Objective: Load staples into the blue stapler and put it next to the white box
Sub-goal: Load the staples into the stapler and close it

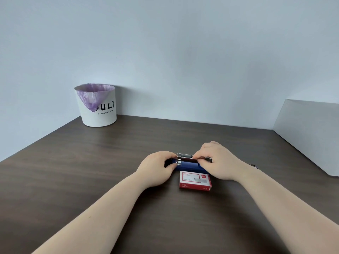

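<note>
The blue stapler (189, 165) lies across the middle of the dark wooden table, its metal staple channel exposed along the top. My left hand (157, 167) grips its left end. My right hand (218, 160) pinches the metal channel at the right end, where a strip of staples seems to sit between the fingers. A red and white staple carton (195, 180) lies flat just in front of the stapler. The large white box (311, 132) stands at the right edge of the table, well apart from the stapler.
A white bin (98, 107) lined with a purple bag stands at the table's far left corner against the wall. A small dark object (254, 165) peeks out behind my right wrist. Bare table (91, 171) spreads to the left.
</note>
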{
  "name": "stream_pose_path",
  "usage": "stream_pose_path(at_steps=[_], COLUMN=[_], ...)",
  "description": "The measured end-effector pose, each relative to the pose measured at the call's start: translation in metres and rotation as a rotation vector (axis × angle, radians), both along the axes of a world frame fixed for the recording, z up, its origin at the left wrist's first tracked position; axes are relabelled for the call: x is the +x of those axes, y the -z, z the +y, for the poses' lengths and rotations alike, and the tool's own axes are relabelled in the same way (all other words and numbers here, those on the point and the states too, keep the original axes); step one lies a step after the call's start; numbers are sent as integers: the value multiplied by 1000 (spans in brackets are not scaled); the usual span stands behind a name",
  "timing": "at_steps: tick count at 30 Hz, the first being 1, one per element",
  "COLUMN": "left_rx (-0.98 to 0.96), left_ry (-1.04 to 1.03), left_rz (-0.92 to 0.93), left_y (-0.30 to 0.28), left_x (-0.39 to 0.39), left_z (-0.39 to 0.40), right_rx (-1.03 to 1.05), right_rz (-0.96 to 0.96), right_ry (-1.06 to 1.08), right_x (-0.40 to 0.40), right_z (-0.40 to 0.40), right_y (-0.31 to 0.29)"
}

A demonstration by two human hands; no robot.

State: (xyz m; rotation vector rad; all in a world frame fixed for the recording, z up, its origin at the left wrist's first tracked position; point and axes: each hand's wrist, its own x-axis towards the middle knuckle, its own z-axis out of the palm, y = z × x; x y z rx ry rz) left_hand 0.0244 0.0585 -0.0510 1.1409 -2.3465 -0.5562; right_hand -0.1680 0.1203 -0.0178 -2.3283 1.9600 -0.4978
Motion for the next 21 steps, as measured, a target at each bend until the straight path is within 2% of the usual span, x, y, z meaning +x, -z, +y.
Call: stream_pose_path(at_steps=[6, 15, 17, 21], left_rx=[-3, -7, -6, -12], left_ry=[0, 2, 6, 5], left_rz=[0, -9, -15, -22], left_y=[1, -1, -2, -2], left_x=[0, 0, 1, 1], left_z=[-1, 1, 3, 3], right_rx=[52, -43, -28, 168], right_rz=[-2, -84, -20, 265], right_ry=[-31, 55, 92, 235], right_x=[4, -17, -24, -41], right_z=[-6, 11, 17, 27], right_y=[-1, -5, -10, -11])
